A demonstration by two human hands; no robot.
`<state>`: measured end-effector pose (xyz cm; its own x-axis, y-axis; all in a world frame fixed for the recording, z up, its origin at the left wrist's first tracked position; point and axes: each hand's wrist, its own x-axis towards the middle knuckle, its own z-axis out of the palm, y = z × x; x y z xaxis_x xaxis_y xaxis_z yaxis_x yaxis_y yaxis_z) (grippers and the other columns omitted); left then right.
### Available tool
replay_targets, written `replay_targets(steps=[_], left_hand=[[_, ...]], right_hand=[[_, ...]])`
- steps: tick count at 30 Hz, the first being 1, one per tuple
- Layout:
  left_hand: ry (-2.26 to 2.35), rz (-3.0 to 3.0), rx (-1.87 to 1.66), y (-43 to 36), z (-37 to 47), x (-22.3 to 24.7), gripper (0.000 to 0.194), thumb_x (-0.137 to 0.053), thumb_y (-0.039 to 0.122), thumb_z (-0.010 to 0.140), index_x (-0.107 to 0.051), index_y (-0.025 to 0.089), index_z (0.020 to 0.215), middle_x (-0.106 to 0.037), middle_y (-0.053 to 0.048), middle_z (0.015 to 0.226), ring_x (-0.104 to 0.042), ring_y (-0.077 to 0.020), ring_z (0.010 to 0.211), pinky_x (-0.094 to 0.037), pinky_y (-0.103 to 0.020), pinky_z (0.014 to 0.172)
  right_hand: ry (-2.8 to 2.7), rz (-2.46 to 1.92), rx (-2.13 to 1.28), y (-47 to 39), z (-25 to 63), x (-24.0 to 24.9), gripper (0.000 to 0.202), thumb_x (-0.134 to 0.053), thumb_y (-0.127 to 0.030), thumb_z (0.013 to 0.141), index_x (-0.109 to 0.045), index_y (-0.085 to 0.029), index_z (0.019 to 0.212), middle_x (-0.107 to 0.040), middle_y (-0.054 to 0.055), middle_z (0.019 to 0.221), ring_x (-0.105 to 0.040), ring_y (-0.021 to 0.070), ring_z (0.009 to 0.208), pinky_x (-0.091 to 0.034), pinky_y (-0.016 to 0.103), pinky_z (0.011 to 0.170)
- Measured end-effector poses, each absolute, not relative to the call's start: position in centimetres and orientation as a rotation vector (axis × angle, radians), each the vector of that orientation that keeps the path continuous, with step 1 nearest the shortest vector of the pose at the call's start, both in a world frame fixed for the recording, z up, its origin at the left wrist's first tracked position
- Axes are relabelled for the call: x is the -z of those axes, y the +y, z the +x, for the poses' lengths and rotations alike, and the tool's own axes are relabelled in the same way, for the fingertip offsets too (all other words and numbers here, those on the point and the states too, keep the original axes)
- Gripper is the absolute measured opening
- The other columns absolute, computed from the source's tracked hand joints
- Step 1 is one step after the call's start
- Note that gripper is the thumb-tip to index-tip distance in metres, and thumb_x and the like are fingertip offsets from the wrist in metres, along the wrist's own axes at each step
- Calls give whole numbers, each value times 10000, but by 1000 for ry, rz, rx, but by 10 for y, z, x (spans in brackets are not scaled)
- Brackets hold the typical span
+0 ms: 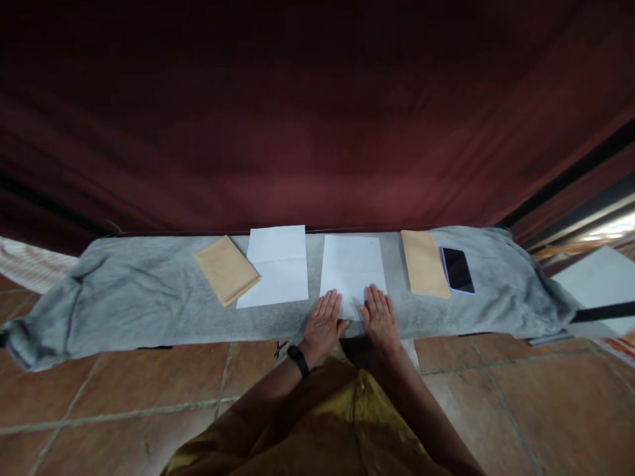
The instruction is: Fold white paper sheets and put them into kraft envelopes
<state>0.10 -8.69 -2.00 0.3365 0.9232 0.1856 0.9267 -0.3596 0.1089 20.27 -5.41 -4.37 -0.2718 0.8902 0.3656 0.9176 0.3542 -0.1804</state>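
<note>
Fingers of the left hand (pixel 322 324) lie flat and close together, its thumb stretched sideways toward the right hand (pixel 381 324), whose fingers are laid flat and slightly spread. Neither hand appears to pinch anything. Both rest on the near part of a white rectangular sheet of paper (pixel 353 254), left hand over its near left corner, right hand over its near right one. That sheet lies at the middle of a narrow table draped in soft grey cloth (pixel 163 284), close to the table's front edge. Its long axis runs from the front edge toward the back edge, so most of the paper stretches straight ahead of the fingertips; a faint crease crosses it beyond them. Neither hand is clearly nearer, since both touch it.

Toward the table's left end, a second white creased sheet (pixel 282 264) lies just beside the first, its left side partly under a tan rectangular paper envelope (pixel 225 270) set at a slant. Toward the right end, another tan envelope (pixel 425 264) lies lengthwise from front to back, with a dark-screened phone in a purple case (pixel 458 270) just beside it. Behind the back edge hangs dark red fabric (pixel 317 145).
</note>
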Motion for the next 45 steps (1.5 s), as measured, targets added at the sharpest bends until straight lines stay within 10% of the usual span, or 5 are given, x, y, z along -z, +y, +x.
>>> replay_targets(steps=[10,45], left_hand=[[-1782,-2638,277,-89,-2,9,783,-467,651,933,-268,243,1571,-181,-147,1664,-188,-319,1529,-210,-499,1235],[-1857,-2549,377,-73,16,15,677,-342,523,1015,-267,135,1565,-349,-159,1602,-267,-273,1510,-227,-500,1239]], right_hand=[[-2173,-1656,77,-62,221,45,613,-290,-441,1060,-297,-93,1564,-392,194,1568,-377,298,1443,-277,517,1177],[-2279,-1673,-116,-14,173,30,537,-331,-371,1045,-373,-173,1542,-345,126,1606,-304,290,1482,-198,526,1201]])
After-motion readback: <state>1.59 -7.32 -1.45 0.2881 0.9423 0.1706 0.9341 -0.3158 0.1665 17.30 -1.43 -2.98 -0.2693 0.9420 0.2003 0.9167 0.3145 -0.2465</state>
